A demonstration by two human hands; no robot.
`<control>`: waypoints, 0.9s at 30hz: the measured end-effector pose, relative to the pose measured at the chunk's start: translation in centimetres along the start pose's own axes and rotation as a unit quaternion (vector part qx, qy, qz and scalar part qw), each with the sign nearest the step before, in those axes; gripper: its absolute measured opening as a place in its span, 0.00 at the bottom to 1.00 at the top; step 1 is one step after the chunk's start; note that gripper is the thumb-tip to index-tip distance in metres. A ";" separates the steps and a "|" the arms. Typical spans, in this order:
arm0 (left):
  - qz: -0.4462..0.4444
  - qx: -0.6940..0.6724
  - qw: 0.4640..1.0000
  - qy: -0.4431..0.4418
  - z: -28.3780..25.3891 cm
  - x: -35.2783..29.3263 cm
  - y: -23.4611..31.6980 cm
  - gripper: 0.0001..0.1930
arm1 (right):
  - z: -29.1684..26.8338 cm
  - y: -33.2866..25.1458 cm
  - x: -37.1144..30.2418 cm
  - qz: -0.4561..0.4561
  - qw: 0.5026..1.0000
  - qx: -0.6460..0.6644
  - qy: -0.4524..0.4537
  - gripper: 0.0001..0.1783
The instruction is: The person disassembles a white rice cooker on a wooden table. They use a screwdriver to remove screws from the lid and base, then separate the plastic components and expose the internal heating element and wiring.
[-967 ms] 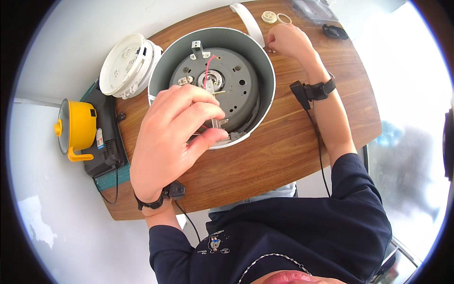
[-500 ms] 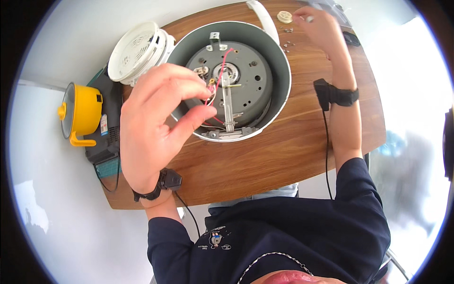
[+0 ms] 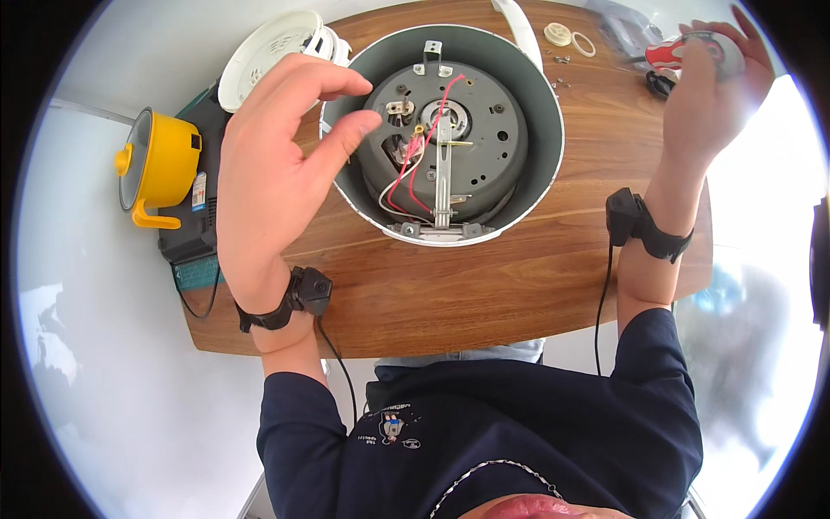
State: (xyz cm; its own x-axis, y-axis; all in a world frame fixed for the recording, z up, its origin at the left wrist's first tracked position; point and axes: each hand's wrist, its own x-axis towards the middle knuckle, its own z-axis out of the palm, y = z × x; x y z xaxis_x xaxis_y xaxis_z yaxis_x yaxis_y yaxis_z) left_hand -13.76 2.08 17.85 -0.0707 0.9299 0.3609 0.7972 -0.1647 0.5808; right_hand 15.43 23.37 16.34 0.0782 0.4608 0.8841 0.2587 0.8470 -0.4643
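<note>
A rice cooker body (image 3: 553, 164) stands bottom-up on the wooden table, its base off. Inside it show a grey metal housing (image 3: 493, 156), a metal bracket strip (image 3: 444, 173) and red and white wires (image 3: 406, 177). My left hand (image 3: 277, 164) hovers at the cooker's left rim, thumb and fingers apart, holding nothing. At the far right, my right hand (image 3: 713, 104) is raised and wrapped around a red-and-grey screwdriver (image 3: 664, 56), whose dark shaft points left. Part of its handle is hidden by my fingers.
White plastic covers (image 3: 268, 56) are stacked at the back left. A yellow pot (image 3: 169, 173) stands beside a black case (image 3: 194, 233). Near the back right lie a cream disc (image 3: 558, 35), a pale ring (image 3: 584, 44), several screws (image 3: 562, 60), a clear plastic bag (image 3: 627, 35) and a black object (image 3: 660, 85).
My right hand has moved right from beside the cream disc and now holds the screwdriver. The pale ring now lies by the disc. My left hand has drawn away from the wires.
</note>
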 end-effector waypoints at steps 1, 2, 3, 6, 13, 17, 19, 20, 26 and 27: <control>0.013 -0.010 1.000 -0.019 -0.2 0.0 0.0 0.14 | -0.6 0.2 0.4 -0.021 1.000 -0.009 -0.010 0.13; 0.024 -0.018 0.999 -0.036 -0.5 -0.1 0.2 0.14 | -1.3 0.2 0.8 -0.043 0.999 -0.014 -0.018 0.12; 0.035 -0.028 0.998 -0.054 -0.6 -0.1 0.2 0.15 | -2.1 -0.2 1.2 -0.040 0.998 -0.037 -0.038 0.12; 0.027 -0.047 0.997 -0.063 -0.8 -0.1 -0.5 0.22 | -1.8 -1.4 1.0 -0.031 0.999 0.008 -0.017 0.11; 0.065 -0.005 0.988 -0.142 -1.1 -0.9 -0.8 0.46 | -2.4 -0.2 1.2 -0.022 0.993 0.116 0.006 0.14; 0.095 0.002 0.983 -0.160 -1.2 -1.1 -0.7 0.48 | -2.8 -0.2 1.3 0.007 0.983 0.182 -0.004 0.15; 0.082 0.020 0.982 -0.171 -1.2 -1.3 -0.3 0.47 | -3.0 -0.7 1.4 0.023 0.981 0.192 -0.018 0.15; 0.072 0.042 0.981 -0.175 -1.2 -1.4 -0.1 0.46 | -3.1 -0.9 1.4 0.029 0.979 0.201 -0.019 0.15; 0.055 0.104 0.979 -0.164 0.1 -1.5 0.0 0.41 | -4.7 -1.5 1.6 0.067 0.949 0.308 -0.001 0.17; 0.056 0.101 0.980 -0.163 0.2 -1.5 -0.1 0.41 | -5.4 -1.3 1.9 0.086 0.939 0.333 -0.005 0.18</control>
State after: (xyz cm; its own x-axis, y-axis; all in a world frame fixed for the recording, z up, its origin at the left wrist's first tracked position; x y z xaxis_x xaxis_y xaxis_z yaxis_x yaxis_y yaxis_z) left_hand -13.62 0.79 17.11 0.1930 0.9709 0.1418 0.8940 -0.2336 0.3823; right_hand 20.47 21.74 18.87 0.0546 0.6053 0.7941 -0.4174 0.7364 -0.5325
